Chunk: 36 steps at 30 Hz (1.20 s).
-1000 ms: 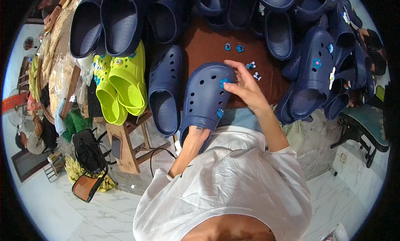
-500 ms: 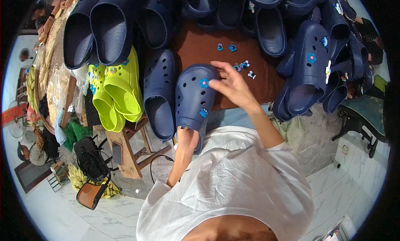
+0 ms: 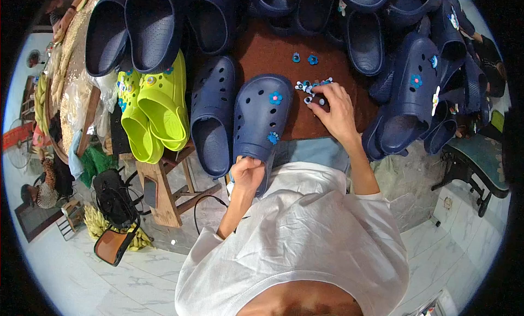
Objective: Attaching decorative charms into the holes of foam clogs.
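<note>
brown cloth [image 3: 267, 51] lies spread out, a navy clog [image 3: 255, 116] at its near edge. the left hand [image 3: 248, 175] has its fingers curled closed on the clog's near end. to the right, the right hand [image 3: 339, 111] has thumb and forefinger parted at loose charms [image 3: 300, 86]; contact is unclear. lime clogs [image 3: 164, 85] sit farther left, beyond another navy clog [image 3: 212, 100].
</note>
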Each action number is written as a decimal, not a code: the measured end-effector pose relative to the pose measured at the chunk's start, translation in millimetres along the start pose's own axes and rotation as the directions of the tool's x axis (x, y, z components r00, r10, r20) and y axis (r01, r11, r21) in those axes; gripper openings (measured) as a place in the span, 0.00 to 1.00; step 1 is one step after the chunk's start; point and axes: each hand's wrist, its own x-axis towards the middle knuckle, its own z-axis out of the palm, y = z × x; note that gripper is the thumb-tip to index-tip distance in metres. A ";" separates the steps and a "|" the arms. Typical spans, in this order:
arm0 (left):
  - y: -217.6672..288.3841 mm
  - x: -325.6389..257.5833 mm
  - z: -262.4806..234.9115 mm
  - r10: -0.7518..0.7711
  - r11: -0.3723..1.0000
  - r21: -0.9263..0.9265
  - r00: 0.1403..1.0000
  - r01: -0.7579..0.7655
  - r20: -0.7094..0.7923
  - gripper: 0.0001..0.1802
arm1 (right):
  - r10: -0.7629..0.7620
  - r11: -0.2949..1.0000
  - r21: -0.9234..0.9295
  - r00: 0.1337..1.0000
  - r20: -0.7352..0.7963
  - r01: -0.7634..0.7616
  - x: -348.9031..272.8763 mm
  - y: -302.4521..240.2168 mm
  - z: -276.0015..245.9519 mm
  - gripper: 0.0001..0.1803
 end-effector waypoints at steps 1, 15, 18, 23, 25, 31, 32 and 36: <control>1.5 0.3 5.0 -0.017 1.000 0.008 1.000 0.017 -0.011 0.29 | -0.011 1.000 -0.008 1.000 -0.005 0.011 -1.1 -1.6 1.6 0.17; 2.9 10.4 42.8 0.022 0.998 -0.056 0.985 -0.032 -0.173 0.31 | -0.029 0.999 -0.027 0.989 -0.148 0.026 21.9 10.9 -1.5 0.08; 1.0 10.2 43.3 -0.015 1.000 -0.018 0.987 0.013 -0.160 0.28 | -0.026 0.999 -0.042 0.982 -0.189 0.018 41.5 17.6 9.1 0.08; -3.4 4.9 39.3 -0.074 0.997 0.011 0.969 0.079 -0.237 0.14 | 0.008 0.995 -0.099 0.977 -0.214 -0.030 66.6 16.9 28.3 0.11; -5.4 5.4 42.4 -0.073 0.997 0.011 0.964 0.078 -0.255 0.13 | 0.011 0.993 -0.113 0.976 -0.215 -0.036 68.3 18.1 33.7 0.12; -10.1 3.3 46.0 -0.125 0.992 -0.005 0.950 0.129 -0.288 0.06 | 0.029 0.990 -0.123 0.966 -0.259 -0.063 72.0 31.3 39.5 0.09; -13.2 2.2 38.3 -0.121 0.992 -0.008 0.950 0.124 -0.289 0.06 | 0.024 0.991 -0.124 0.967 -0.255 -0.058 71.1 29.7 37.2 0.09; -22.5 4.5 37.5 -0.143 0.988 0.018 0.946 0.155 -0.291 0.08 | 0.138 0.989 0.088 0.963 -0.233 -0.121 60.5 8.5 16.2 0.09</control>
